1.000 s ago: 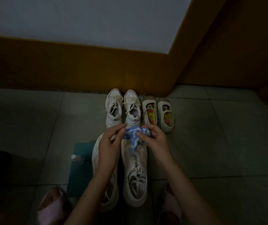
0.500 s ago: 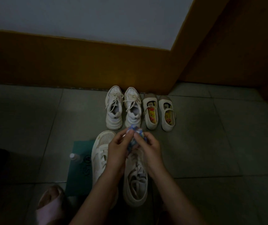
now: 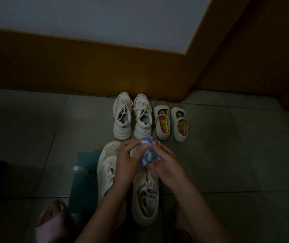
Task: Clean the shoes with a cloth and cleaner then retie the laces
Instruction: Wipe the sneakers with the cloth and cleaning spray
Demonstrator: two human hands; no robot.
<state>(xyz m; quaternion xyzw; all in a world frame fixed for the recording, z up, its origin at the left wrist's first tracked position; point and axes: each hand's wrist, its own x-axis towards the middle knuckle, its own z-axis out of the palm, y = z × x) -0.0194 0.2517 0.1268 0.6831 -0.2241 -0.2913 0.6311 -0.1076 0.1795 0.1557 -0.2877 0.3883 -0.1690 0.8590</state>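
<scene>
Now the cloth (image 3: pixel 148 153), spread a moment ago, is bunched and pinched by the left hand (image 3: pixel 128 161) and the right hand (image 3: pixel 165 164) over the toe of the near shoe (image 3: pixel 146 199); wiping is likely prepared.

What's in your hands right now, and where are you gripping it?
Both hands hold the blue-and-white cloth, bunched up. The left hand pinches its upper left edge; the right hand grips its right side and lower end.

Bare floor (image 3: pixel 227 155) right; bottle (image 3: pixel 78 170) left.
</scene>
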